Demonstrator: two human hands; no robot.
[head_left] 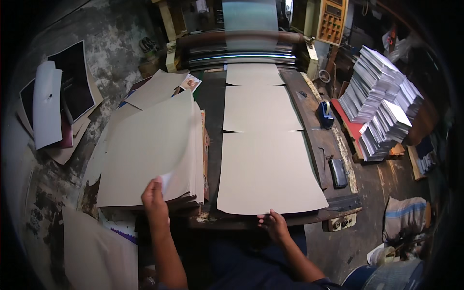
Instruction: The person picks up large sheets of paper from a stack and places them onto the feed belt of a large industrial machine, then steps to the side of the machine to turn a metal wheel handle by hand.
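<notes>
My left grip [155, 193] pinched the raised near edge of a beige rectangular paperboard sheet [145, 145] atop the thick left-hand stack [199, 162]. My right grip [273, 225], half-curled, met the near edge of a matching beige board [270, 174] on the dark surface [209, 92]; whether it clasped, I could not tell.

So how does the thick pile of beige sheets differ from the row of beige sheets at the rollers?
The thick pile of beige sheets is stacked many layers deep; the row of beige sheets runs end to end toward the shiny rollers. The pile's top sheet curls up at the left hand; the row looks mostly flat, its near edge by the right hand. Both are beige.
</notes>
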